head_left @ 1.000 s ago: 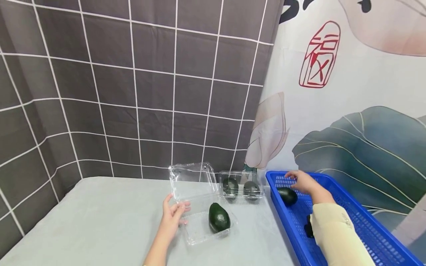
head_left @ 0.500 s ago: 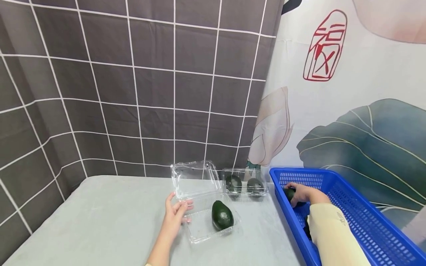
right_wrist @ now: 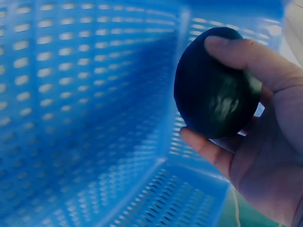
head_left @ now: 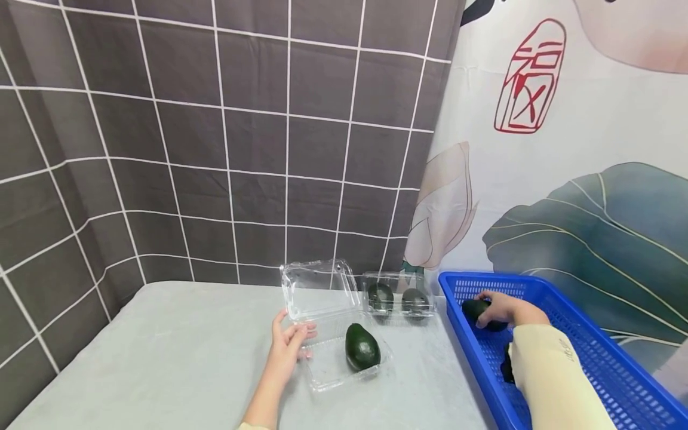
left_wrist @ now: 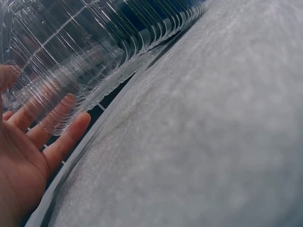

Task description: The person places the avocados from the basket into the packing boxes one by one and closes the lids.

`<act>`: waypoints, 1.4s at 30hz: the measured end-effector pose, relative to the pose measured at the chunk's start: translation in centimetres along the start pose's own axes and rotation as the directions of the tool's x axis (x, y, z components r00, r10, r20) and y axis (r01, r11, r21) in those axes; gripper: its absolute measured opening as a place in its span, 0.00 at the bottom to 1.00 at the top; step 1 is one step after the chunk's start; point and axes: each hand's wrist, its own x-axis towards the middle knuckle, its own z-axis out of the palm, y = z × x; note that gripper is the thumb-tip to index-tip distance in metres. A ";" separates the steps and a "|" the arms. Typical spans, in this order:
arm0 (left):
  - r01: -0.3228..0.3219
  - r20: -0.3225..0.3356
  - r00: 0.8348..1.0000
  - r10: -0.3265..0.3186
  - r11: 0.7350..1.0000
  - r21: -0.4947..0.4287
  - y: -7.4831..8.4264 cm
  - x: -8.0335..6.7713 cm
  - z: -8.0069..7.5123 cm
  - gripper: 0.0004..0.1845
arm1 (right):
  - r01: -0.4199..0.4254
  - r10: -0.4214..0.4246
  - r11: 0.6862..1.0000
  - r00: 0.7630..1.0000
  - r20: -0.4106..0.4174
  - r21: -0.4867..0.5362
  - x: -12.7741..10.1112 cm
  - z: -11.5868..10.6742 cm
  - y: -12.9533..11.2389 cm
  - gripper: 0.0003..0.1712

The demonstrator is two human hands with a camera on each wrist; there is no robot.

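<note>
Avocado (right_wrist: 215, 87) sits in my right hand (head_left: 502, 309), inside the blue basket (head_left: 591, 364) at the right side of the table (head_left: 161, 358). My thumb lies over the top of it and my fingers curl under it, as the right wrist view shows plainly; the fruit is clear of the basket's perforated floor there. In the head view, a second dark item (head_left: 507, 370) lies in the basket beside my sleeve (head_left: 553, 382), mostly hidden, so I cannot tell what it is.

My left hand (head_left: 287, 346) rests with straight, relaxed fingers against the left edge of the open clamshell (head_left: 328, 370). It grips nothing; the fingertips (left_wrist: 71, 101) touch the ribbed clear plastic in the left wrist view. One avocado (head_left: 362, 347) lies in the right half of that tray, well apart from my hand. The lid (head_left: 319, 289) stands raised behind it, tilted back.

Farther back, just beside the lid and near the basket's corner, a closed clamshell (head_left: 398, 298) holds two avocados side by side. Behind all of it hang a grey tiled backdrop (head_left: 215, 149) and a lotus-print cloth (head_left: 564, 179).
</note>
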 end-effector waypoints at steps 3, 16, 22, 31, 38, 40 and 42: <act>0.001 0.001 1.000 -0.001 1.000 0.003 -0.1 0.1 -0.1 0.33 | 0.039 -0.038 0.998 0.999 -0.026 0.047 -0.6 -1.2 -0.7 0.34; 0.009 0.003 1.000 -0.009 1.000 -0.016 0.2 0.2 0.0 0.33 | 0.053 -0.053 0.999 0.996 -0.070 -0.001 -2.5 -4.4 -4.3 0.43; -0.001 0.004 1.000 0.001 1.000 -0.023 0.2 0.2 0.0 0.32 | 0.018 -0.019 1.000 0.998 -0.058 -0.007 -3.3 -4.9 -6.0 0.44; -0.003 -0.004 1.000 0.003 1.000 -0.013 0.3 -0.1 0.1 0.33 | 0.030 -0.034 0.998 0.996 -0.088 -0.046 -4.0 -4.8 -8.3 0.47; 0.014 0.003 1.000 -0.014 1.000 -0.011 0.2 0.2 -0.1 0.33 | 0.044 -0.056 0.994 0.990 -0.128 -0.098 -4.5 -4.5 -9.7 0.46; 0.022 0.000 1.000 -0.022 1.000 -0.008 0.1 0.2 -0.1 0.33 | 0.045 -0.059 0.994 0.989 -0.134 -0.103 -4.7 -4.3 -10.1 0.46; 0.017 0.002 1.000 -0.017 1.000 -0.006 0.1 0.2 0.0 0.33 | 0.049 -0.065 0.992 0.988 -0.138 -0.114 -5.0 -4.2 -10.5 0.45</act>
